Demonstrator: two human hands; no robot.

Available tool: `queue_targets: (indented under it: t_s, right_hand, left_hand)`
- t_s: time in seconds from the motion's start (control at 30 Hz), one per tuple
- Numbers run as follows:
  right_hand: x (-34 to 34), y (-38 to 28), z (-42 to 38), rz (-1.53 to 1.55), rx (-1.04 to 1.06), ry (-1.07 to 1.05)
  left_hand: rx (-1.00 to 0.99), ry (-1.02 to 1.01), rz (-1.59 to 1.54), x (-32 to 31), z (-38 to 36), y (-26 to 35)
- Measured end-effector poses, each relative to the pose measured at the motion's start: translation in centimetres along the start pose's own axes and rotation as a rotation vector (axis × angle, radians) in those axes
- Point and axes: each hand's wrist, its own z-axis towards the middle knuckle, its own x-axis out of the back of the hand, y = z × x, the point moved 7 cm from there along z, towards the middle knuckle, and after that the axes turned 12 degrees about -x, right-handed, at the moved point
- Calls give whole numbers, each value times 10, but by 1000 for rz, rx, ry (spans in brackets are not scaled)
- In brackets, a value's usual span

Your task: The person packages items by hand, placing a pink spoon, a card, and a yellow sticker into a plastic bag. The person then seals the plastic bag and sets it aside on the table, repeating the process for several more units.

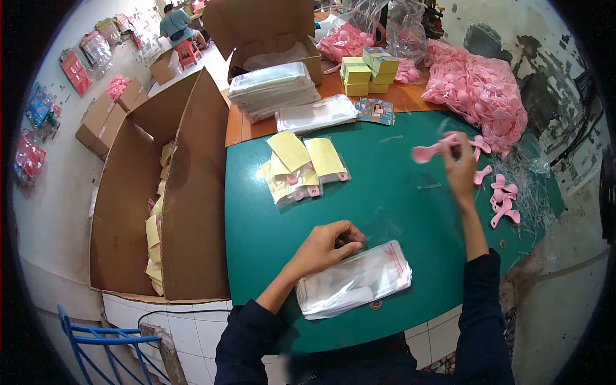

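Observation:
My right hand (459, 163) is closed on a pink plastic spoon (425, 153), raised over the right side of the green table. Close to it lie several loose pink spoons (505, 208). My left hand (330, 247) has its fingers curled at the upper edge of a stack of clear plastic bags (355, 282). A faint clear plastic bag (384, 226) seems to extend from its fingertips, hard to see against the green. Farther back, filled bags with yellow cards (290, 152) and pink pieces lie in a small pile.
A tall cardboard box (196, 186) with filled packets stands left of the table. Behind are more bag stacks (273, 86), small yellow-green card stacks (371, 69) and a large bag of pink spoons (478, 90). A person (176, 25) sits far back.

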Motion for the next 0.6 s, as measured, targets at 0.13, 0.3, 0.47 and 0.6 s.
queue_targets:
  t_s: [0.13, 0.3, 0.47, 0.6]
  right_hand:
    - [-78, 3, -14, 642, -344, -297]
    - [-124, 19, -2, 563, -513, -308]
    - [-121, 2, -3, 206, -376, -313]
    - [-111, -37, -11, -47, -57, -272]
  left_hand:
    - [-40, -82, -134, 2, 0, 3]
    - [-13, -169, -332, 0, -1, -3]
    - [24, -139, -422, 1, -1, -12]
    - [21, -70, -546, 5, 1, -8]
